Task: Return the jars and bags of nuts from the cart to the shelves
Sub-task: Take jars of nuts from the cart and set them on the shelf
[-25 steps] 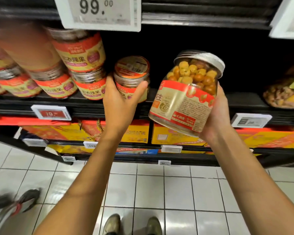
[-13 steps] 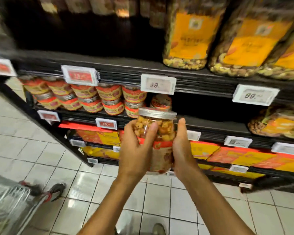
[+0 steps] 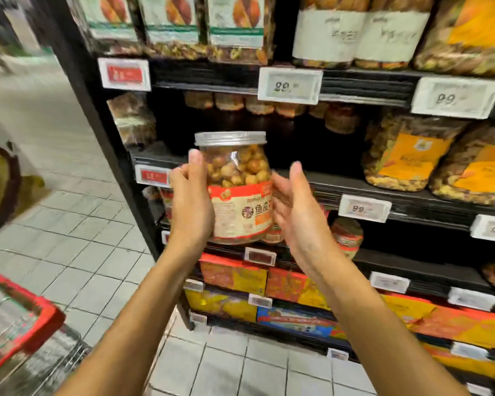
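A clear jar of coated nuts (image 3: 237,172) is standing upright in the air in front of the shelves (image 3: 383,192), near their left end, level with the middle shelf's edge. Its silver screw lid (image 3: 230,138) is sitting closed on top, and golden-brown nuts are filling it to the shoulder. A red and cream label (image 3: 242,212) with Chinese characters is wrapping the lower half, facing the camera. The left hand (image 3: 190,201) is gripping its left side, thumb up along the wall. The right hand (image 3: 295,212) is hovering with straight fingers just beside its right side. Large bags of nuts (image 3: 403,158) are lying on the shelf to the right, and small red-labelled jars (image 3: 346,235) are sitting one shelf lower. The red-rimmed cart (image 3: 20,318) is showing at lower left.
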Available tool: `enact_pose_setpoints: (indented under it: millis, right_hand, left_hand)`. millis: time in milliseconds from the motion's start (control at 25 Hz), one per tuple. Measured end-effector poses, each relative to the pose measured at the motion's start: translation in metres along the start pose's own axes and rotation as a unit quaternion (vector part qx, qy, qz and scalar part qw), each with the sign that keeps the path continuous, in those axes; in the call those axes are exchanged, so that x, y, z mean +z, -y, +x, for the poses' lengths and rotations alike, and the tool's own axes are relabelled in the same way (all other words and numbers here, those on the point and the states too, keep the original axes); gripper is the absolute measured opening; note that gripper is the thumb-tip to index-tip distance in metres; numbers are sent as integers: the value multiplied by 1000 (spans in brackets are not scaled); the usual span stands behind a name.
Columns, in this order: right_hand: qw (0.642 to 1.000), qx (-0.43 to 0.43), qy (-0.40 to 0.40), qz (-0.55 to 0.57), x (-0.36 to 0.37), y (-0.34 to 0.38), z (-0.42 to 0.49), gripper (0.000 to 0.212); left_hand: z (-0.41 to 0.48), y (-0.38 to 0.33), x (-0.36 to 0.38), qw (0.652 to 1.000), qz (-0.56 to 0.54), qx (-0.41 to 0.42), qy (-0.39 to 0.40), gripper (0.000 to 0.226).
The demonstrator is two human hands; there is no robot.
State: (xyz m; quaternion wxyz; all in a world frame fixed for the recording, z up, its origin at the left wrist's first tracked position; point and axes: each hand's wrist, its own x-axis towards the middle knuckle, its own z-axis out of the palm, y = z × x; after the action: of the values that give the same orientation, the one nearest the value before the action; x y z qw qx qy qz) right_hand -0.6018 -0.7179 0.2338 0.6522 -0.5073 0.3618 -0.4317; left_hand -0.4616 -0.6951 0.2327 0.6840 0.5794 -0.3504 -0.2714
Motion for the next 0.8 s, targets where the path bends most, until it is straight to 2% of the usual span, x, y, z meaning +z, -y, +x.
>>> enact_pose_setpoints:
  millis: [160, 280, 360, 480, 640, 800]
  right_hand:
    - [997, -32, 5, 71, 48, 7, 57, 65]
    - [993, -31, 7, 116, 79, 2, 101, 64]
    - [992, -26, 7, 121, 99, -2, 129, 62]
    - [992, -13, -8, 125, 123, -13, 169, 60]
    - [990, -20, 14, 138, 141, -30, 197, 59]
    - [996, -12, -5, 83, 138, -35, 206, 62]
  left_hand:
    - [74, 0, -22, 999, 25, 5, 22, 85]
    - [123, 3, -34, 998, 61, 21, 25, 74]
    - [152, 6, -45, 999, 34, 21, 24, 65]
    - [184, 17, -61, 1000, -3, -11, 27, 57]
    - [215, 34, -79, 998, 15, -50, 33, 50]
    - [199, 59, -98, 999, 12, -33, -4, 68]
